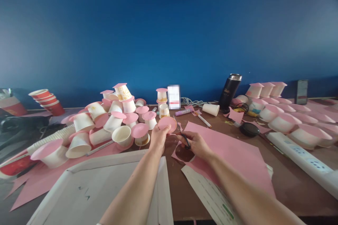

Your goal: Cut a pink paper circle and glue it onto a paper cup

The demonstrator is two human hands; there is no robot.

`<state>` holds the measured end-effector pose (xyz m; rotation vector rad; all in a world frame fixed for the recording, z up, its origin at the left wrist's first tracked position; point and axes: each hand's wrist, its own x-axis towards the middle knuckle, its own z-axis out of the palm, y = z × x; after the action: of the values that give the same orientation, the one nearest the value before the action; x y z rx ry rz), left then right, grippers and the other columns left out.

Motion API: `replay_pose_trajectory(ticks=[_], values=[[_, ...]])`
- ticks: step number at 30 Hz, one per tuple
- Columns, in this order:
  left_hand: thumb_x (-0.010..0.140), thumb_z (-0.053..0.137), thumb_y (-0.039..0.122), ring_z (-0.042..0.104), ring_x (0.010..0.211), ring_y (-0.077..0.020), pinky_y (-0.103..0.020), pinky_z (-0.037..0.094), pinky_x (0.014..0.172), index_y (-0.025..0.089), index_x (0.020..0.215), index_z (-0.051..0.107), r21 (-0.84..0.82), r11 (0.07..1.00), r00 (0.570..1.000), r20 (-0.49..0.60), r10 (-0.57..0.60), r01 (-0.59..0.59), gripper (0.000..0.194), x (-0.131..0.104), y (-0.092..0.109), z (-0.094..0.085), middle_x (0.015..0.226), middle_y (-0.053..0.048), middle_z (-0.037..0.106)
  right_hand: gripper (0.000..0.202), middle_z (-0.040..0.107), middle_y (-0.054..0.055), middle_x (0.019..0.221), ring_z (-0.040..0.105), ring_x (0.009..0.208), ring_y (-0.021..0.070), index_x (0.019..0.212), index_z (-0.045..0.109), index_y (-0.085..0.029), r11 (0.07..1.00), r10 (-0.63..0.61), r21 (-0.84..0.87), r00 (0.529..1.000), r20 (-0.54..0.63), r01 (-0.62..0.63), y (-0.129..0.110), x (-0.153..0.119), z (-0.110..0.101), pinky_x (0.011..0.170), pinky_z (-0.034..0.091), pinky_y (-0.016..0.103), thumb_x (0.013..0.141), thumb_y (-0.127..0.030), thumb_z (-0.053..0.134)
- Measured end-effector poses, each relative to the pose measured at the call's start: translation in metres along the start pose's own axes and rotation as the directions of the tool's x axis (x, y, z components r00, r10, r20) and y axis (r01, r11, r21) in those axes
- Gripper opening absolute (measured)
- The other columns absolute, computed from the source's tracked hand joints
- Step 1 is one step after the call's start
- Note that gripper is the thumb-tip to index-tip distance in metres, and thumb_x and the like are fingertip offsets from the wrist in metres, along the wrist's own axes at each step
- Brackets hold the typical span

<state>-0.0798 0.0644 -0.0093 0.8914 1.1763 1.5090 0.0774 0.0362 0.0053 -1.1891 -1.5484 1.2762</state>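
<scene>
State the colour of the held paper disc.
The disc is pink, shown in the head view.

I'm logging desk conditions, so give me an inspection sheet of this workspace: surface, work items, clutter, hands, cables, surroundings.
Surface: brown tabletop, partly covered by a large pink paper sheet and a shallow white rectangular tray.
Work items: round pink paper disc and black-handled metal scissors, both in hand.
Clutter: white paper cups, many with pink tops, crowding both sides; black cylindrical bottle near the back.
Hands: left hand grips the disc; right hand holds the scissors.
Cables: pale thin cable bunched at the back; long white power strip at right.
Surroundings: smooth blue partition behind; other people: nothing seen.
</scene>
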Motion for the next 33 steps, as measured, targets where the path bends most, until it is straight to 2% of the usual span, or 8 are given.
replay_pose_trajectory(ticks=[5,13,22,33], values=[[0.06,0.075,0.038,0.058,0.055,-0.014,-0.028,0.048,0.056,0.014,0.09,0.065,-0.01,1.0,1.0,0.019,-0.007,0.007,0.04,0.0017,-0.0019,-0.0015,0.069,-0.003,0.064,0.038,0.053,-0.003,0.056,0.043,0.053,0.0104,0.081,0.069,-0.017,1.0,0.01,-0.003,1.0,-0.007,-0.01,-0.0015,-0.0008,0.0006,0.05,0.03,0.024,0.074,-0.054,0.065],[0.06,0.074,0.038,0.054,0.053,-0.0121,-0.026,0.044,0.054,0.016,0.083,0.063,0.003,1.0,1.0,-0.004,-0.005,0.005,0.033,0.0016,0.0003,-0.0008,0.066,-0.001,0.061,0.04,0.052,-0.002,0.056,0.041,0.052,0.0096,0.085,0.07,-0.017,0.999,0.024,-0.022,1.0,0.003,-0.024,-0.0009,-0.0012,-0.0003,0.048,0.028,0.023,0.075,-0.055,0.064],[0.06,0.074,0.035,0.051,0.053,-0.0107,-0.026,0.042,0.056,0.017,0.077,0.061,-0.001,1.0,0.997,-0.08,-0.016,0.016,0.028,0.005,-0.0012,-0.0017,0.066,0.001,0.059,0.04,0.052,-0.003,0.054,0.042,0.05,0.0096,0.089,0.072,-0.019,0.999,0.02,-0.026,1.0,0.017,-0.02,0.0005,-0.0002,-0.0009,0.047,0.029,0.023,0.074,-0.056,0.065],[0.062,0.071,0.031,0.052,0.053,-0.0097,-0.024,0.042,0.054,0.016,0.077,0.059,0.004,1.0,0.997,-0.083,-0.006,0.006,0.024,0.0042,0.0014,-0.0016,0.065,0.001,0.059,0.038,0.051,-0.003,0.054,0.039,0.049,0.0086,0.086,0.072,-0.018,0.998,0.018,-0.064,1.0,0.016,-0.017,-0.0004,-0.0009,-0.0011,0.047,0.027,0.023,0.076,-0.054,0.064]])
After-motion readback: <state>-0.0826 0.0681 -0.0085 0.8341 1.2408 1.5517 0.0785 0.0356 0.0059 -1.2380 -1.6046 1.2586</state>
